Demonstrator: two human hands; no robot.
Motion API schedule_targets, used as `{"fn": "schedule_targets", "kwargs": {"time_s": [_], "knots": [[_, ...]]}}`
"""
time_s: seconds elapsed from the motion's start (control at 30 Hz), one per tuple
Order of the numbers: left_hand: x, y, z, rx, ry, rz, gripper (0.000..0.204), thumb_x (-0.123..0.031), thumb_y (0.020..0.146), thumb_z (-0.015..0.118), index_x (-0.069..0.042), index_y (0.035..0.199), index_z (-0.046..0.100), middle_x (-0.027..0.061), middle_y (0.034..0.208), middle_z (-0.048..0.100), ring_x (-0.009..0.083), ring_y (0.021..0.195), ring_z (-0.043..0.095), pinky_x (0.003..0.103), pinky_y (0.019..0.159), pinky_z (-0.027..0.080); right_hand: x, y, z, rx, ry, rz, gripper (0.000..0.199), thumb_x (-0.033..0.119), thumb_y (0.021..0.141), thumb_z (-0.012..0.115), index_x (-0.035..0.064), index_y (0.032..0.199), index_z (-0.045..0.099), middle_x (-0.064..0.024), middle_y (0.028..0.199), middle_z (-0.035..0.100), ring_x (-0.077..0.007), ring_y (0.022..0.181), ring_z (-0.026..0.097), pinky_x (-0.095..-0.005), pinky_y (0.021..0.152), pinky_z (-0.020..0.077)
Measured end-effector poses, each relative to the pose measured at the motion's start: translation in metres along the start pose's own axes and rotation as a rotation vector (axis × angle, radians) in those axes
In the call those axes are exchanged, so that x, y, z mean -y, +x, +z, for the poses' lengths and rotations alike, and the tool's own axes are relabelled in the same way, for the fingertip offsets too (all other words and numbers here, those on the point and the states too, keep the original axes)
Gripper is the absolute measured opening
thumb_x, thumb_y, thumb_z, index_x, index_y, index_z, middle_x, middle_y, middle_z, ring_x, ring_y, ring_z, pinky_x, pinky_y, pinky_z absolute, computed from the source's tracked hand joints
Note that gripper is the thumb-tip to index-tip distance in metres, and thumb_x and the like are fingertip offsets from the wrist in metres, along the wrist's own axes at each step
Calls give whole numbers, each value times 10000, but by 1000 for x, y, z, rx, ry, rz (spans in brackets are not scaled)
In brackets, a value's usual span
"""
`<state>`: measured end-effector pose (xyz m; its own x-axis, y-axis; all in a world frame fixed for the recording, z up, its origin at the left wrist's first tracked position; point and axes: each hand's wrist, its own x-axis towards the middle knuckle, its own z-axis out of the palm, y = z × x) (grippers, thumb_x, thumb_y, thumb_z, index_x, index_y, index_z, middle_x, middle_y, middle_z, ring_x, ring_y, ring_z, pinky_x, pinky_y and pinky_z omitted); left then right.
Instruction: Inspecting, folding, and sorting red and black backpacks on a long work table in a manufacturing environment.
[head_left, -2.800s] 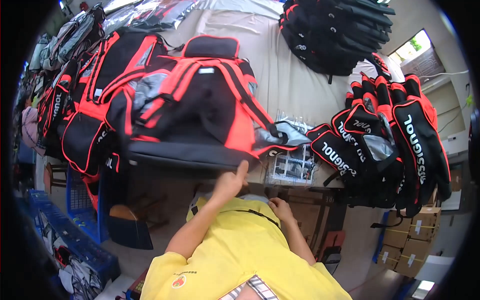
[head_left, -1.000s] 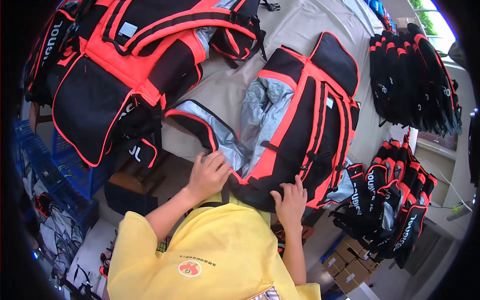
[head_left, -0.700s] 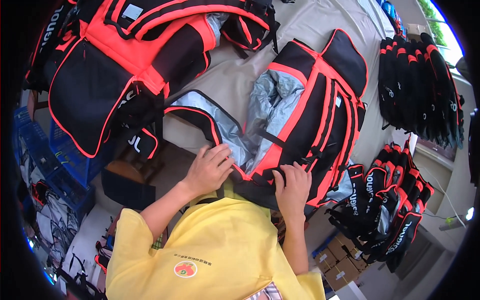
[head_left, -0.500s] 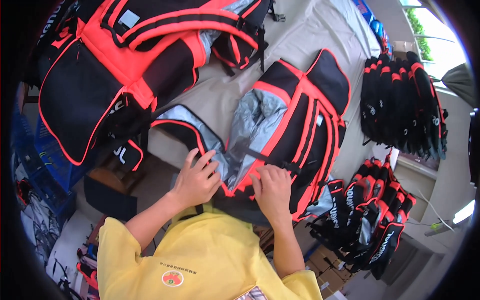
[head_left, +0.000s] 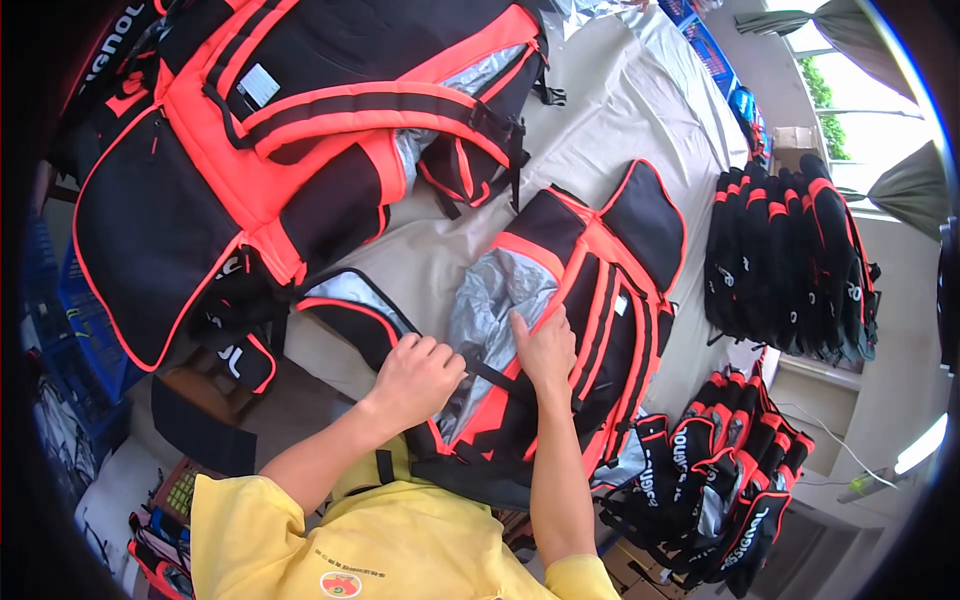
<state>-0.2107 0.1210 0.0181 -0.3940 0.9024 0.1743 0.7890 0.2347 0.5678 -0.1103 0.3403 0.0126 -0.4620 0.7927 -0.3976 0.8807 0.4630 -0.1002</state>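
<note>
A black and coral-red backpack [head_left: 593,345] lies on the pale sheet with its side compartment open. Crinkled silver lining [head_left: 500,300] shows inside. My left hand [head_left: 418,380] is closed, fingers curled over the edge of the opened black flap [head_left: 350,312], which has a silver inner face and red piping. My right hand [head_left: 547,352] grips the opposite red edge of the opening, its thumb lying toward the lining and its fingers hidden behind the fabric. A black strap [head_left: 490,373] crosses the opening between my hands.
A larger black and red backpack [head_left: 330,60] lies at the far left of the sheet-covered table [head_left: 590,120]. Several similar bags [head_left: 785,260] hang at the right, with more bags [head_left: 725,470] below them. Blue crates [head_left: 90,310] stand at the left.
My left hand has gone from spread fingers to closed on the flap edge. My right hand has moved farther up along the red edge of the opening. The view has shifted slightly.
</note>
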Motion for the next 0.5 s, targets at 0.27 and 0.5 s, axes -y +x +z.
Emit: {"fn": "schedule_targets", "kwargs": {"time_s": [0.27, 0.5], "knots": [[7, -11, -29, -90, -217, 49, 126, -139, 885, 772, -47, 936, 702, 69, 820, 656, 274, 855, 664, 404, 844, 530, -18, -20, 30, -283, -21, -146, 863, 561, 1002, 653, -110, 1501, 437, -359, 1463, 559, -485, 1333, 574, -517, 1108, 487], [-9, 5, -116, -470, -330, -74, 127, -47, 924, 715, -2, 1042, 728, 111, 861, 707, 284, 787, 675, 406, 719, 546, 7, -86, -96, -261, 620, -146, 299, 178, 1010, 730, -14, 1240, 730, -194, 1172, 757, -242, 955, 745, -329, 888, 570]]}}
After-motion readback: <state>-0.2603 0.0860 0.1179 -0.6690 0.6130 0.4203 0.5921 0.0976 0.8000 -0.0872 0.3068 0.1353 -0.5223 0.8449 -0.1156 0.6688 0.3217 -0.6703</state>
